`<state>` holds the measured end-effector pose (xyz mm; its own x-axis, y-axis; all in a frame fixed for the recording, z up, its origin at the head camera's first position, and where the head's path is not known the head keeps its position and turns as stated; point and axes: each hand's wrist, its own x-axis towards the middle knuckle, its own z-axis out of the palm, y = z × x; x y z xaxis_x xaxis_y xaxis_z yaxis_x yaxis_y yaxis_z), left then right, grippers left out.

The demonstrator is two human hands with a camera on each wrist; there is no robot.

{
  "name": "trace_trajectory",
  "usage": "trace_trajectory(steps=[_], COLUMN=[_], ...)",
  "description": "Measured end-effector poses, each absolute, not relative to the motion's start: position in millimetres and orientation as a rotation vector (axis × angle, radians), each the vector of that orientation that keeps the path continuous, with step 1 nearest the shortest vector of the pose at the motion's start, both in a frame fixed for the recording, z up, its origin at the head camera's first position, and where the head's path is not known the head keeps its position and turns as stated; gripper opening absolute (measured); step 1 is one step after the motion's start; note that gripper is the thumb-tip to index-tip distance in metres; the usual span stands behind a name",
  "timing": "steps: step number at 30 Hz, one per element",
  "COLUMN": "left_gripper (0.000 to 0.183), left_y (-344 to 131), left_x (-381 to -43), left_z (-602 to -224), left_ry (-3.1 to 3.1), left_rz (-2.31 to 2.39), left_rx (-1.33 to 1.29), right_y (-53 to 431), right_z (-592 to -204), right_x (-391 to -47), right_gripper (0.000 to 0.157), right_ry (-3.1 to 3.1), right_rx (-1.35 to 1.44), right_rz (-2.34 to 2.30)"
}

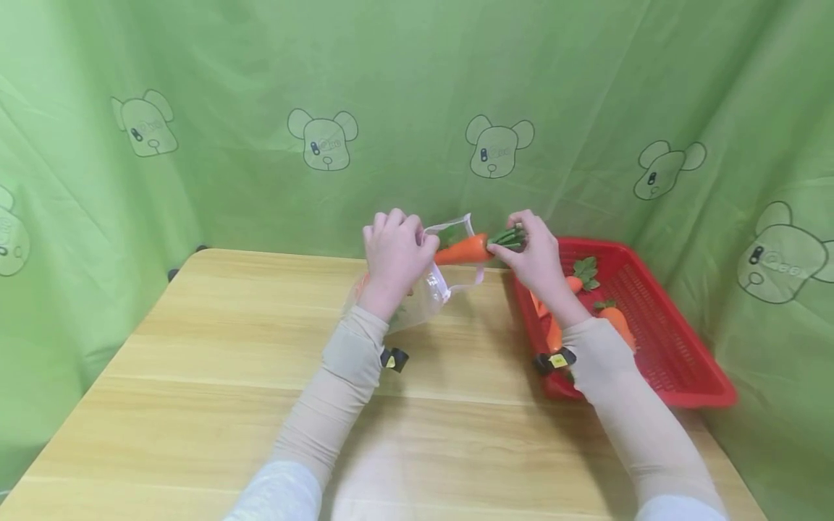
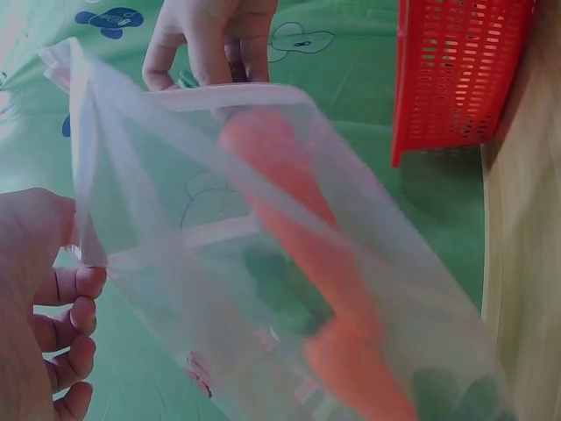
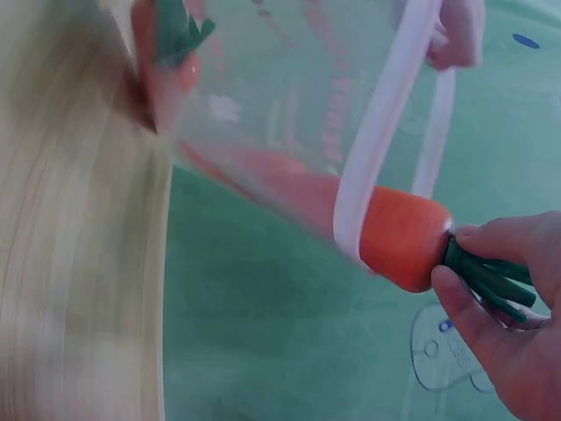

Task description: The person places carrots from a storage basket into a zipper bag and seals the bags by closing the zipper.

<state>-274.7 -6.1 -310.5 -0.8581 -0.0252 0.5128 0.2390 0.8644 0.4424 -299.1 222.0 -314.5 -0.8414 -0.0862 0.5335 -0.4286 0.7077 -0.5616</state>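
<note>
My left hand (image 1: 399,250) pinches the rim of a clear plastic zip bag (image 1: 417,307), holding its mouth open above the table. Green leaves and orange carrots show through the bag's film in the left wrist view. With thumb and fingers my right hand (image 1: 536,250) grips a carrot (image 1: 464,250) by its green stalks (image 3: 491,279). The carrot's tip and much of its body are inside the bag, seen blurred through the plastic (image 2: 175,254); its thick top sticks out past the white rim (image 3: 377,149).
A red plastic basket (image 1: 677,325) stands on the right of the wooden table (image 1: 215,362). Several orange carrots (image 1: 615,322) with green leaves lie in it, partly behind my right arm. A green curtain (image 1: 404,72) with bear-head prints hangs behind the table.
</note>
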Motion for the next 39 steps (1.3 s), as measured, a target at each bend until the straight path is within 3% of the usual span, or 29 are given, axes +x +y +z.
trace_trajectory(steps=[7,14,31,39], left_gripper=[0.021,0.023,0.022,0.022], left_y=[-6.9,-7.7,-7.0,-6.1], left_x=[-276.9,-277.4,-278.6,-276.3], left_z=[-311.7,-313.1,-314.2,-311.3], left_ry=[-2.505,-2.493,-2.463,-2.459], left_rz=[-0.677,-0.675,-0.676,-0.683], left_rx=[-0.178,-0.157,-0.140,-0.145], right_y=[203.2,209.3,273.8,322.4], right_z=[-319.6,-314.9,-290.8,-300.2], right_x=[-303.1,-301.9,-294.8,-306.8], right_gripper=[0.038,0.054,0.047,0.050], right_ry=[-2.525,-2.545,-2.416,-2.514], right_rx=[0.487,0.530,0.187,0.046], right_rz=[1.027,1.085,1.139,1.095])
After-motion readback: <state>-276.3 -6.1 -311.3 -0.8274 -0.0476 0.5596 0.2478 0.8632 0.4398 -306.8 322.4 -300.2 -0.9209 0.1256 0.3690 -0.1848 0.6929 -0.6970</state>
